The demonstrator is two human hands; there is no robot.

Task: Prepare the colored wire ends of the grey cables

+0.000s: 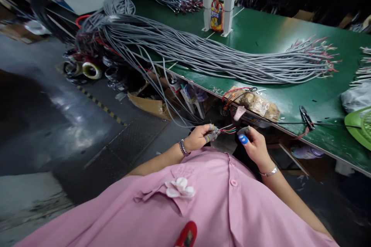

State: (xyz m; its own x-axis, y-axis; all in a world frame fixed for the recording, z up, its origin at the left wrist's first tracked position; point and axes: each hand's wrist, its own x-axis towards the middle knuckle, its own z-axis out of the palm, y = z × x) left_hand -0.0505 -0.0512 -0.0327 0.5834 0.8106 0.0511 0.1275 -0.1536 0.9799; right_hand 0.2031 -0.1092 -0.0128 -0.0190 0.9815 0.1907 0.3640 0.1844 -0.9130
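My left hand [199, 138], with grey wraps on its fingertips, pinches the end of a grey cable. Thin coloured wires [228, 131] fan out of that end toward the right. Several grey cables [171, 114] trail down to this hand from the bundle on the bench. My right hand [256, 149] is just right of the wire tips, apart from them. It wears a blue cover on the thumb and a grey one on the index finger. Its fingers are curled in with thumb and index close together; anything between them is too small to make out.
A thick bundle of grey cables [203, 52] lies along the green bench [269, 27]. Near its front edge are a taped block [255, 104] and pliers [306, 117]. A green basket [359, 127] sits at right. Below stand an open carton [149, 104] and tape rolls [92, 70].
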